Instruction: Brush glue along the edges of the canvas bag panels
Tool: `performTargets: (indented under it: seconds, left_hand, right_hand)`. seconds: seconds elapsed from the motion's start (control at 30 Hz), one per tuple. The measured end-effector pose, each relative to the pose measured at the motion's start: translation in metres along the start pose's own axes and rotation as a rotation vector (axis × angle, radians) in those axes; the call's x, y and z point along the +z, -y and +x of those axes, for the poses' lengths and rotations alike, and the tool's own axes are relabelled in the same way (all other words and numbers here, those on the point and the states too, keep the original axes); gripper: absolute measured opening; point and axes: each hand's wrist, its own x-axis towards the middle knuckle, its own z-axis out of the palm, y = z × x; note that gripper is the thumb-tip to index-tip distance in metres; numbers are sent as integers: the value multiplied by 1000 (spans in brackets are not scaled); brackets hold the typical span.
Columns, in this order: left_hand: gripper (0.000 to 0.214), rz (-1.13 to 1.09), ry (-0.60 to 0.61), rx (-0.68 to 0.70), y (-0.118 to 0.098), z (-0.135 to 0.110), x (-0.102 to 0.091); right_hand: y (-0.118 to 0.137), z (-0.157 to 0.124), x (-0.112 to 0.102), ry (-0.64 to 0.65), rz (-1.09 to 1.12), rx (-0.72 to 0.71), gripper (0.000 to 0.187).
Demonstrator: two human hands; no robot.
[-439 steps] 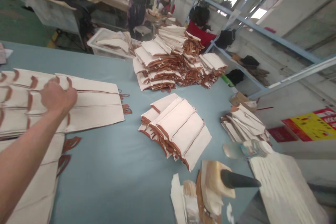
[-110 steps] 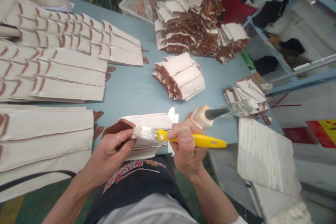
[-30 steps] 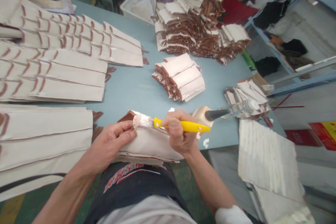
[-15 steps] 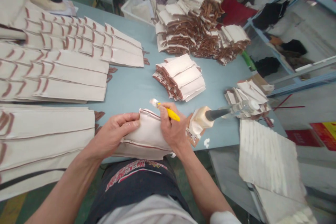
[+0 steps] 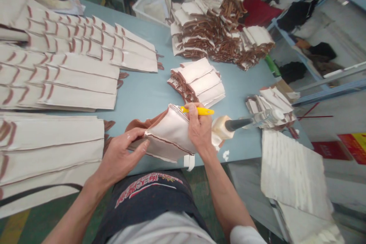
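A white fabric piece point(image 5: 175, 126) with brown edging and a brown underside is folded at the table's front edge, partly lifted. My left hand point(image 5: 122, 156) is at its left corner, fingers along the edge and thumb over the lower panel. My right hand point(image 5: 201, 131) grips a yellow-handled brush point(image 5: 204, 111) between thumb and fingers. The bristles are at the piece's upper edge and largely hidden. The same hand rests against the piece's right side. Just right of it stands a cream-coloured container point(image 5: 221, 129) with a dark stick-like part leaning out.
Overlapping white pieces point(image 5: 80, 80) cover the left of the table point(image 5: 143, 91). A small bundle point(image 5: 203, 80) lies beyond my hands, with larger brown-and-white stacks point(image 5: 208, 26) behind. Another bundle point(image 5: 271, 105) is at the right. Blue shelving point(image 5: 303, 57) stands beyond the right edge.
The piece has turned and risen at its far corner, showing its brown underside. My right hand and the brush moved right and away from me. My left thumb has spread from the fingers.
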Motion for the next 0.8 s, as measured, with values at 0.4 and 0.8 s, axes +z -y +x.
performTargets:
  seconds: [0.4, 0.8]
  left_hand:
    - [31, -169, 302, 39, -22, 2, -7]
    - [25, -226, 264, 40, -30, 5, -16]
  right_hand:
    - [6, -9, -25, -262, 239, -72, 41]
    - [45, 6, -41, 317, 521, 1, 56]
